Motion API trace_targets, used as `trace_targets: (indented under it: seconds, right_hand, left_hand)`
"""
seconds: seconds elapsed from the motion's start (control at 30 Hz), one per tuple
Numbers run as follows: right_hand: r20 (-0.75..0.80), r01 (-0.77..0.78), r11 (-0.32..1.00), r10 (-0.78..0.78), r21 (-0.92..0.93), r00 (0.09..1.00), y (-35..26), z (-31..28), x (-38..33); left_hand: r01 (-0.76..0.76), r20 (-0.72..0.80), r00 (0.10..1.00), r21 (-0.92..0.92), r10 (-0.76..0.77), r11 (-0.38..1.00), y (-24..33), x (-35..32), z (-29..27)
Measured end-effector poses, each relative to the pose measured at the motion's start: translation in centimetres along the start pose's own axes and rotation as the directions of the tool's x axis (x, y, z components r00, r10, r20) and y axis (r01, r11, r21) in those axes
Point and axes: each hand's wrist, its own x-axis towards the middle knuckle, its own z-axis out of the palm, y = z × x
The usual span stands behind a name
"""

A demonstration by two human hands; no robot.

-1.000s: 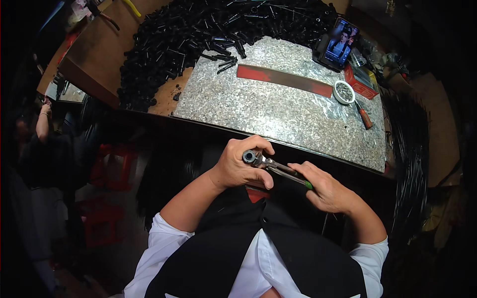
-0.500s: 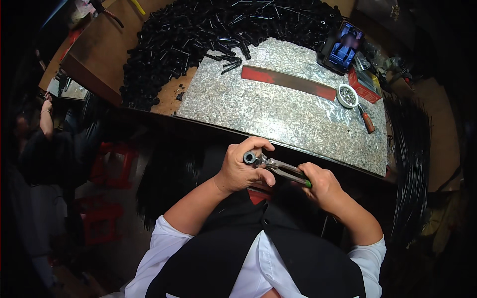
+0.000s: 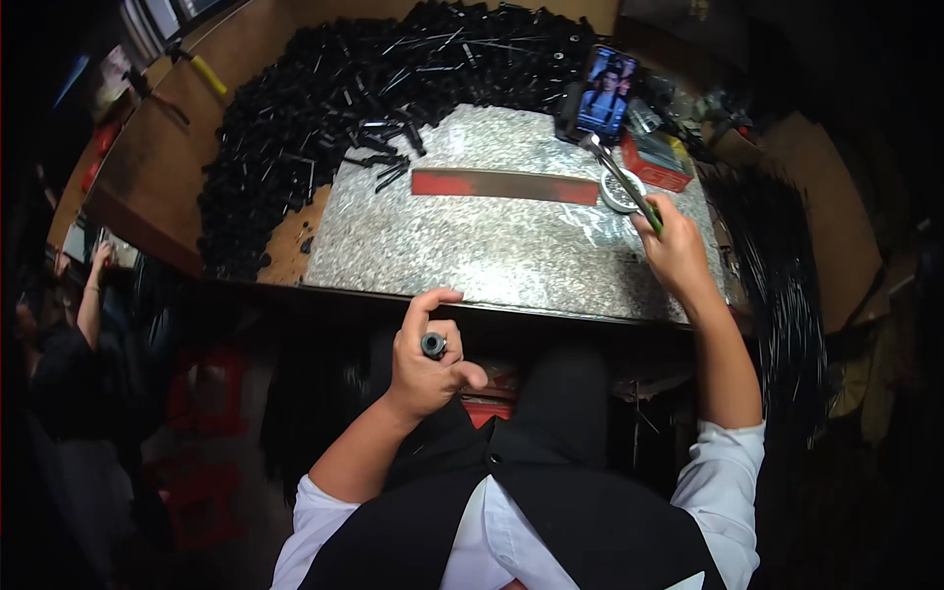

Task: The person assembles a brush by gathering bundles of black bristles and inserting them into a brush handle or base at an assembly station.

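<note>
My left hand (image 3: 421, 359) is curled around a short black tube (image 3: 433, 345), its hollow round end facing up, in front of the table's near edge. Its index finger and thumb are spread away from the tube. Over the right part of the tabletop, my right hand (image 3: 676, 251) grips a pair of pliers (image 3: 621, 179) with green on the handle. The pliers cross over a small white bowl (image 3: 607, 200) holding tiny metal pieces; their head points toward the propped phone. Whether the jaws hold anything is too small to tell.
A large heap of black tubular parts (image 3: 324, 108) covers the back and left of the speckled tabletop (image 3: 492, 246). A red and brown strip (image 3: 501, 185) lies mid-table. Behind the bowl are a phone (image 3: 602, 96) and a red box (image 3: 657, 162). Long black strands (image 3: 782, 295) hang at right. Another person's arm (image 3: 90, 305) shows far left.
My right hand has carried the pliers away from the tube, forward and right to the bowl. My left hand, still on the tube, sits lower and further left. The view has shifted.
</note>
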Motion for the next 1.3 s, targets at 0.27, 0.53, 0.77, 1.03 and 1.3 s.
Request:
trace_targets:
  seconds: [0.27,0.53,0.77,1.03,1.3]
  right_hand:
    - [0.398,0.082,0.955,0.040,-0.285,0.917,0.7,6.1,5.2]
    - [0.562,0.249,0.894,0.004,-0.372,0.827,0.8,9.4,4.5]
    - [0.561,0.170,0.937,0.032,-0.306,0.827,0.4,8.6,3.0]
    - [0.537,0.116,0.950,0.061,-0.290,0.841,1.2,9.4,0.9]
    - [0.458,0.082,0.968,0.037,-0.237,0.888,0.2,8.9,-0.6]
  left_hand:
    - [0.053,-0.032,0.998,-0.038,-0.054,0.998,1.1,-5.0,0.1]
    - [0.158,-0.042,0.986,-0.079,-0.162,0.984,1.0,-8.2,1.3]
    - [0.201,-0.046,0.977,-0.110,-0.207,0.973,0.5,-9.3,1.6]
    - [0.225,-0.055,0.972,-0.086,-0.230,0.971,0.7,-10.7,1.5]
    - [0.220,-0.121,0.967,-0.051,-0.224,0.974,0.4,-11.2,1.2]
